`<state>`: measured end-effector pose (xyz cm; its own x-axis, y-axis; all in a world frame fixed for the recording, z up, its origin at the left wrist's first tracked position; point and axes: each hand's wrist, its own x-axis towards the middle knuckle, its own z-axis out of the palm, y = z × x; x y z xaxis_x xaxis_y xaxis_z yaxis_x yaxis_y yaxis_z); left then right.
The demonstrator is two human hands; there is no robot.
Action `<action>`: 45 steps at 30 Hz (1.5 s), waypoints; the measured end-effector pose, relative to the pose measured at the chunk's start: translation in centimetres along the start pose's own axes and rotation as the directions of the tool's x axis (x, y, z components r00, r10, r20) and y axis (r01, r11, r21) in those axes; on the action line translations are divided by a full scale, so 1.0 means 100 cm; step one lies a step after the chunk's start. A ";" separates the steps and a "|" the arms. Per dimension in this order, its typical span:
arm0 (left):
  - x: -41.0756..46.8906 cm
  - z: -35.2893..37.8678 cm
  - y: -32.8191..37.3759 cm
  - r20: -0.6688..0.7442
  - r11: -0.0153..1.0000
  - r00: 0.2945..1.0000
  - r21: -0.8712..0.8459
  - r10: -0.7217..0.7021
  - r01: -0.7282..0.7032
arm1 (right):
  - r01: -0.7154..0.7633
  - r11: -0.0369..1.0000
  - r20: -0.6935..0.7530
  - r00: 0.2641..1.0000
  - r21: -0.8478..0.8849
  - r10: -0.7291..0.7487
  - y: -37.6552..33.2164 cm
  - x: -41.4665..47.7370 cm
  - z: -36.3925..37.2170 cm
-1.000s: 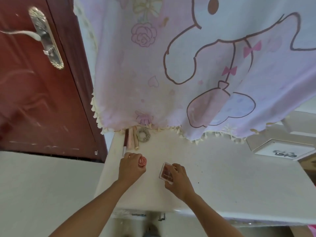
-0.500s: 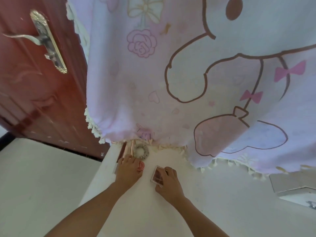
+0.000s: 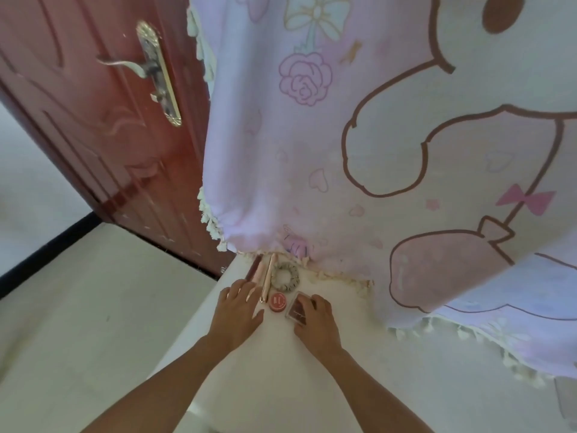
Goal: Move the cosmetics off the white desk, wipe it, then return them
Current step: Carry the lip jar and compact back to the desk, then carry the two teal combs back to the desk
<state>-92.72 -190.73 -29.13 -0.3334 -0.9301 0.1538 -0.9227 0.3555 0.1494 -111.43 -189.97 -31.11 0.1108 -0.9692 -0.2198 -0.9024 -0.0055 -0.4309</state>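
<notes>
Low in the frame's centre, on the white desk (image 3: 281, 379), the right hand (image 3: 316, 323) curls its fingers over a square palette (image 3: 296, 309). The left hand (image 3: 239, 312) lies fingers spread beside a round red tin (image 3: 278, 302). These 2 cosmetics look light, rigid and slick: pinch opposite edges.
</notes>
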 end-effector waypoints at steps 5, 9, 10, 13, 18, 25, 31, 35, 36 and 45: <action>-0.031 -0.019 -0.013 -0.008 0.991 0.991 0.025 -0.130 0.130 | 0.052 0.998 -0.015 0.998 -0.048 -0.053 0.001 0.002 -0.002; -0.063 -0.033 -0.021 -0.098 0.953 0.950 0.020 -0.298 0.301 | 0.076 0.986 -0.125 0.988 -0.150 -0.095 -0.015 0.003 -0.007; -0.072 -0.038 -0.024 -0.099 0.935 0.931 0.022 -0.351 0.354 | 0.096 0.986 -0.172 0.978 -0.138 -0.120 -0.025 0.004 -0.009; -0.101 -0.051 -0.033 -0.090 0.869 0.865 -0.003 -0.493 0.495 | 0.275 0.953 -0.267 0.916 -0.123 -0.299 -0.064 0.006 -0.007; -0.168 -0.069 -0.054 -0.161 0.733 0.716 -0.093 -0.679 0.674 | 0.531 0.843 -0.170 0.826 -0.082 -0.537 -0.136 -0.004 0.011; -0.263 -0.107 -0.086 -0.282 0.529 0.475 -0.162 -0.834 0.833 | 0.764 0.626 -0.128 0.613 -0.153 -0.780 -0.223 -0.048 0.032; -0.380 -0.145 -0.084 -0.399 0.426 0.331 -0.175 -0.855 0.888 | 0.839 0.495 -0.048 0.498 -0.227 -0.866 -0.299 -0.129 0.057; -0.478 -0.175 -0.078 -0.448 0.355 0.249 -0.169 -0.859 0.920 | 0.900 0.395 -0.040 0.395 -0.183 -0.918 -0.348 -0.207 0.079; -0.503 -0.185 -0.076 -0.460 0.347 0.236 -0.173 -0.856 0.922 | 0.908 0.377 -0.043 0.375 -0.182 -0.926 -0.358 -0.227 0.085; -0.724 -0.256 -0.023 -0.578 0.100 -0.078 -0.270 -0.812 0.957 | 0.995 0.026 0.065 0.033 -0.094 -0.997 -0.463 -0.409 0.157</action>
<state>-61.48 -121.89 -15.57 0.8873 -0.1626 0.4316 -0.3595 -0.8300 0.4265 -67.69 -146.19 -15.90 0.9306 -0.0101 0.3659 0.0472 -0.9879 -0.1475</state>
